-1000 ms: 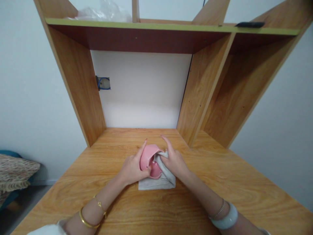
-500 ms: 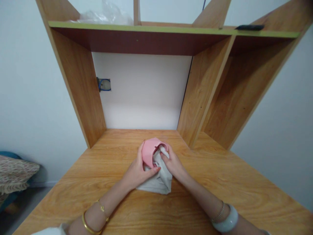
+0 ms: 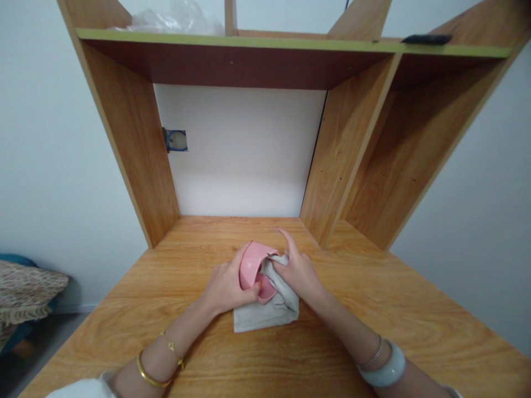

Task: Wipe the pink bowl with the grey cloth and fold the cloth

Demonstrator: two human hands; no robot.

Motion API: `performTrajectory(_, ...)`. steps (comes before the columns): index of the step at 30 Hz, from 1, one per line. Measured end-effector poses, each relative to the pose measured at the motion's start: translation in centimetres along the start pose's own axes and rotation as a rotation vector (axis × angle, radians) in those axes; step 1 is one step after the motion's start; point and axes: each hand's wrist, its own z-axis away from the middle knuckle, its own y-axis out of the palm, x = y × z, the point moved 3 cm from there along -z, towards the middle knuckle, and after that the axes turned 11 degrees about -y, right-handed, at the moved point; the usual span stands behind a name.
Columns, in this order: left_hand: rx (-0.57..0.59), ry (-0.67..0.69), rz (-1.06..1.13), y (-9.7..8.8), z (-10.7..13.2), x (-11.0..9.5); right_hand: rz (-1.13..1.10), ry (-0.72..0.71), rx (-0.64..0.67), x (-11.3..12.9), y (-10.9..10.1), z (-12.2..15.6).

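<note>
We grip the pink bowl [image 3: 254, 269] at its rim, tilted over the desk [image 3: 166, 287], in our left hand [image 3: 226, 287], right hand [image 3: 299, 272] pressing the soft cloth [image 3: 265, 315] inside; it looks light, stiff, slippery.

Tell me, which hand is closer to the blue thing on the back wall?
Left. The left hand on the pink bowl lies below and right of the blue wall fitting; the right hand, on the grey cloth, is farther right.
</note>
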Motion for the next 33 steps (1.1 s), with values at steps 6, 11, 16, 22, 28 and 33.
performTrajectory(6,0.02,0.037,-0.101,-0.3,-0.1,-0.1,0.081,-0.089,0.096,0.6,0.2,0.2)
performTrajectory(11,0.039,-0.003,-0.014,0.0,-0.2,0.1,0.032,-0.087,0.136,-0.2,0.7,0.1)
performTrajectory(16,-0.012,-0.054,0.157,0.6,-0.4,0.8,-0.205,0.011,0.014,-1.4,1.3,0.0)
performTrajectory(22,0.022,-0.051,0.242,1.5,0.0,0.3,-0.491,0.04,-0.148,-1.8,2.2,-0.2)
performTrajectory(28,-0.073,-0.023,0.242,0.4,0.0,0.1,-0.484,0.041,-0.079,-1.3,3.0,-0.2)
performTrajectory(33,-0.061,-0.038,0.041,0.1,0.1,0.1,-0.242,0.123,0.018,-1.0,1.7,-0.2)
